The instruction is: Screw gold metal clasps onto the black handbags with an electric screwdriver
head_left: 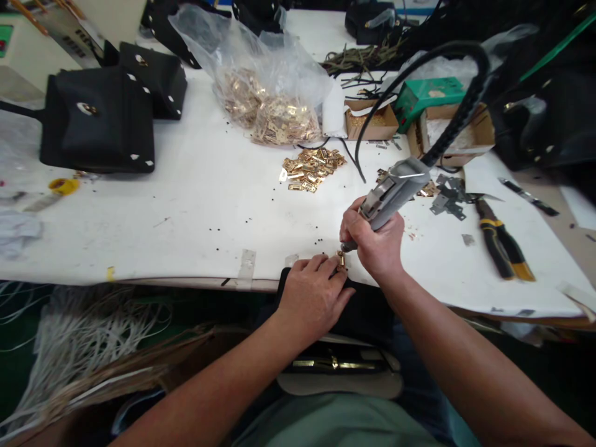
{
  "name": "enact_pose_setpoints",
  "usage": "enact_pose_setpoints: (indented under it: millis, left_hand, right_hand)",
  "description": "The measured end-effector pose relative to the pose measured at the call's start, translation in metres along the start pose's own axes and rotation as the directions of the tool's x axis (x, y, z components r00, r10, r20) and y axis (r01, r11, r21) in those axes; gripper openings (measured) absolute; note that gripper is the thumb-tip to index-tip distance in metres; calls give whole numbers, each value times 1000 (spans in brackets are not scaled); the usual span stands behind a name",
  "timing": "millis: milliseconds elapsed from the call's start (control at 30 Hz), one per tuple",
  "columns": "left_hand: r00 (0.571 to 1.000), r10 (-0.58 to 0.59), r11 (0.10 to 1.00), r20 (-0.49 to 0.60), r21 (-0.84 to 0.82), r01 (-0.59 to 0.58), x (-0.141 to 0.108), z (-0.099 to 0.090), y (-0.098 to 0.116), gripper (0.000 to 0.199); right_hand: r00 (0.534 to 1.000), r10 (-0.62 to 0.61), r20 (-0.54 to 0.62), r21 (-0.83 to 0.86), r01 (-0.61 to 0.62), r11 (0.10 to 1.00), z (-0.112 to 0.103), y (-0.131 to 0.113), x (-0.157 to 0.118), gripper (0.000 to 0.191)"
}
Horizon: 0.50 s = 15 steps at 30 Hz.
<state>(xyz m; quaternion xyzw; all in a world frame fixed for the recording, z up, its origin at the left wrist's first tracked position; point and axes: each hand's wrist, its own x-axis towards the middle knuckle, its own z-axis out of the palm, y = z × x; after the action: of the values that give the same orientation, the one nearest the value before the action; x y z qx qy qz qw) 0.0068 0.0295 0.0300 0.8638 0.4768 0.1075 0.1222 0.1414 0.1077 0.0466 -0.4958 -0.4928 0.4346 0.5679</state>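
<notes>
My right hand (375, 242) is wrapped round a grey electric screwdriver (393, 189). Its tip points down at a small gold metal fitting (341, 258) by the table's front edge. My left hand (313, 292) lies flat with fingers stretched out over a black piece (363, 304), fingertips beside the fitting; whether they touch it I cannot tell. Part of the black piece hangs over the edge towards my lap. Behind my hands lies a loose pile of gold fittings (313, 169). The screw, if any, under the tip is too small to make out.
A clear plastic bag (284, 118) of gold parts stands at the back. Black bags (100, 124) sit at the left. To the right lie pliers (503, 242), dark metal plates (449, 197) and a small cardboard box (372, 121). The screwdriver's black cable (454, 118) arches above the table.
</notes>
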Motion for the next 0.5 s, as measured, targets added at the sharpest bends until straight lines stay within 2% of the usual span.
enact_pose_setpoints:
  millis: [333,500]
  left_hand:
    - [1000,-10,1000,-7,-13,10,1,-2,0,28]
    - [999,-29,999,-39,-28,28,1,-1,-1,20]
  right_hand:
    - [988,8,152,-57,0,998,3,-3,4,25]
    - [979,27,202,-30,-21,999,3,1,6,29]
